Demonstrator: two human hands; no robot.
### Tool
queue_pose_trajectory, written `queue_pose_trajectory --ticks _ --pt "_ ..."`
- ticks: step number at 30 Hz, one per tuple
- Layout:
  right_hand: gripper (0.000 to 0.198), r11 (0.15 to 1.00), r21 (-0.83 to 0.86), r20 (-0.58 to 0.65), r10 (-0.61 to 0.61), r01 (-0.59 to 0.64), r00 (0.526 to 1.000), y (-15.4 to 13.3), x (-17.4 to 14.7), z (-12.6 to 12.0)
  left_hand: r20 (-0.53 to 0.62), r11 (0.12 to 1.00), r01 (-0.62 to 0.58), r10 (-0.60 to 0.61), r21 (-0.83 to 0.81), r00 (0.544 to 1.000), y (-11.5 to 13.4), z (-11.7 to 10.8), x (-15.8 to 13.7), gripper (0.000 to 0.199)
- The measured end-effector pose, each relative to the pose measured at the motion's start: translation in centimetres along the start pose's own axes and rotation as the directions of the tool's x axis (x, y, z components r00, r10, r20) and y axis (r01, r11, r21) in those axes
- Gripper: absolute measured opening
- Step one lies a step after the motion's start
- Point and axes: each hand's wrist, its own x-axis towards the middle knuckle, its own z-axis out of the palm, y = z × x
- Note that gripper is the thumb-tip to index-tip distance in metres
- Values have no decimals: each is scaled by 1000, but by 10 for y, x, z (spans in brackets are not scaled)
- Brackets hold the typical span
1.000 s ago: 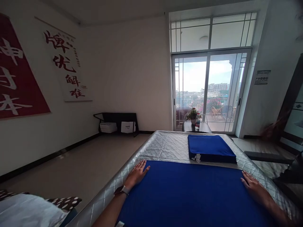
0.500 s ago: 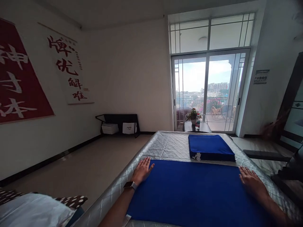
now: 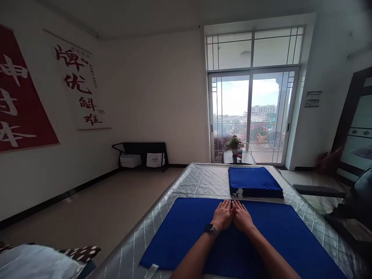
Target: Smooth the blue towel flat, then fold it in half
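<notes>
A blue cloth [image 3: 180,232] lies spread flat on a table under a silvery quilted cover [image 3: 200,178]. Both of my hands rest palm down on it, side by side near the middle of its far edge. My left hand [image 3: 223,215], with a watch [image 3: 211,228] on the wrist, has its fingers stretched forward. Touching it at the thumbs, my right hand [image 3: 241,215] lies flat with fingers extended too. Just beyond the cloth is a stack of folded blue cloths [image 3: 254,181] with white tags. Another white tag [image 3: 151,270] shows at the spread cloth's near left corner.
Past the table's far end stands a small dark table [image 3: 228,157] with a potted plant [image 3: 234,144] and a bottle [image 3: 239,152]. A black bench [image 3: 318,190] is off to the right. White fabric [image 3: 37,263] lies at the lower left. A black rack [image 3: 142,149] stands by the wall.
My hands have moved inward from the cloth's left and right sides and now meet at the middle near its far edge. The view has shifted slightly.
</notes>
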Motion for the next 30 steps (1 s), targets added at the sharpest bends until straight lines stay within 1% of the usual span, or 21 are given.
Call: queue_pose_trajectory --ticks 2,5,10,15,20,25,30 --pt "60 1000 -5 5 12 -12 1000 3 0 6 20 999 34 -34 -15 999 -4 6 -2 69" --pt "60 1000 -4 11 21 -21 1000 7 -2 9 17 1000 25 -25 -19 1000 -8 7 -5 69" --pt "60 1000 -2 19 19 -19 1000 7 -2 10 19 1000 12 -12 5 1000 -5 5 -6 69" --pt "60 1000 -7 19 13 -13 1000 7 -1 11 -23 1000 19 -19 -14 1000 -6 7 -6 67" --pt "60 1000 -20 22 11 -11 1000 7 -1 12 8 998 50 -50 -42 999 -9 11 -3 70" --pt "60 999 -47 27 -1 2 1000 9 1 13 -2 999 41 -41 -27 999 -11 16 0 63" --pt "60 999 -49 41 7 -5 999 9 2 13 -15 1000 20 -20 -6 1000 -10 12 -2 61"
